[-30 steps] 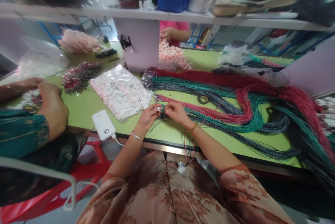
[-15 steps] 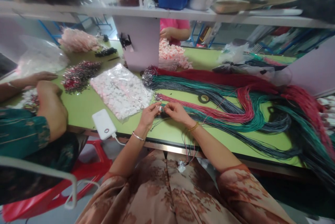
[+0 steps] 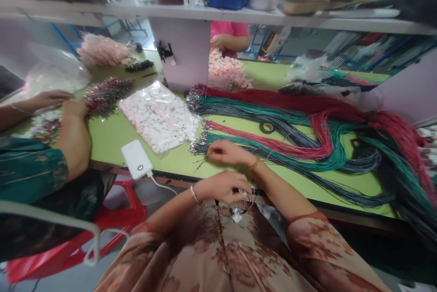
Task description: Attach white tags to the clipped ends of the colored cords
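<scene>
My left hand (image 3: 227, 187) is at the table's front edge, by my lap, fingers bent around a small white piece (image 3: 243, 193). Thin cords hang beside it, with another white piece (image 3: 236, 215) low against my clothing. Higher up, my right hand (image 3: 226, 151) is curled over the metal-tipped ends of dark grey cords (image 3: 200, 146); what its fingertips pinch is hidden. Green cords (image 3: 273, 151) and red cords (image 3: 273, 139) run rightward in bundles just beyond it.
A clear bag of white pieces (image 3: 160, 119) and a white power bank (image 3: 136, 160) lie left. Behind are a tape roll (image 3: 266, 127) and more red cords (image 3: 273, 99). A co-worker's arm (image 3: 73, 137) works at left; another person (image 3: 232, 37) sits opposite. A shelf (image 3: 170, 13) spans above.
My left hand has moved down and right, away from my right hand, to the hanging cords at the table edge. My right hand has shifted slightly. The left co-worker's arm has moved rightward.
</scene>
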`<state>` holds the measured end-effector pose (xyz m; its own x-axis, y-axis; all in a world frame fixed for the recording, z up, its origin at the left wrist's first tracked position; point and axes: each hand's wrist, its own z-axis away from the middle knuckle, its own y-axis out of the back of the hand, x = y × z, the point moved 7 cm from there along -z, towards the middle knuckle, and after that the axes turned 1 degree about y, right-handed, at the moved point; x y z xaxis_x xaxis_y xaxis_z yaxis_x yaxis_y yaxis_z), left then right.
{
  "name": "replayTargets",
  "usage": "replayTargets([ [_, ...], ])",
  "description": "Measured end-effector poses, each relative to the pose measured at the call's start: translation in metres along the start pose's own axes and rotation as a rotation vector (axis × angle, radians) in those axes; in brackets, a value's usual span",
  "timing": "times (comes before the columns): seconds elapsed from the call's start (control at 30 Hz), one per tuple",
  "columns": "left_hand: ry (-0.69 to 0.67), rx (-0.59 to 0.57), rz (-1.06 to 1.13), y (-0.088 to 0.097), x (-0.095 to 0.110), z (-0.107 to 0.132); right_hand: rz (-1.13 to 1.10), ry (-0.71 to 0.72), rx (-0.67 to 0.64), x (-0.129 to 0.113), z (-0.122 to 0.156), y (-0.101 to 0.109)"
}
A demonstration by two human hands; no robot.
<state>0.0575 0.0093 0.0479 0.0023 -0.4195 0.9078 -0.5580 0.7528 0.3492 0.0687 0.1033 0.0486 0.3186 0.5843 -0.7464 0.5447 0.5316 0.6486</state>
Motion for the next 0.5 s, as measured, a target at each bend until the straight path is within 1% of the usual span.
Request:
replayTargets([
  [0.03,-0.044,-0.054,-0.021,-0.013,0.005,-0.001,0.1,0.027,-0.038,-0.003,-0.001,-0.011],
  [0.07,-0.074,-0.073,-0.043,-0.019,0.008,-0.001,0.197,0.033,-0.041,-0.003,-0.003,-0.02],
  [0.1,-0.083,-0.054,-0.065,-0.018,0.009,-0.001,0.279,0.026,-0.027,0.0,-0.004,-0.027],
  [0.13,-0.07,0.003,-0.084,-0.01,0.008,0.001,0.34,0.011,-0.015,0.004,-0.005,-0.032],
  [0.17,-0.036,0.092,-0.106,0.006,0.005,0.003,0.381,-0.01,-0.002,0.01,-0.006,-0.034],
  [0.2,0.015,0.218,-0.131,0.028,0.0,0.008,0.407,-0.03,0.016,0.015,-0.006,-0.035],
  [0.27,0.137,0.562,-0.221,0.084,-0.013,0.028,0.44,-0.042,0.049,0.023,-0.006,-0.033],
  [0.3,0.21,0.707,-0.311,0.11,-0.02,0.04,0.451,-0.033,0.065,0.024,-0.006,-0.031],
  [0.33,0.285,0.812,-0.432,0.132,-0.027,0.052,0.461,-0.019,0.078,0.023,-0.006,-0.029],
  [0.37,0.356,0.861,-0.549,0.149,-0.034,0.061,0.467,-0.004,0.084,0.022,-0.005,-0.027],
  [0.4,0.402,0.862,-0.644,0.161,-0.041,0.067,0.468,0.009,0.082,0.02,-0.005,-0.027],
  [0.43,0.423,0.815,-0.711,0.168,-0.048,0.069,0.459,0.01,0.083,0.018,-0.004,-0.026],
  [0.5,0.419,0.711,-0.789,0.172,-0.059,0.069,0.399,-0.011,0.11,0.017,-0.002,-0.023],
])
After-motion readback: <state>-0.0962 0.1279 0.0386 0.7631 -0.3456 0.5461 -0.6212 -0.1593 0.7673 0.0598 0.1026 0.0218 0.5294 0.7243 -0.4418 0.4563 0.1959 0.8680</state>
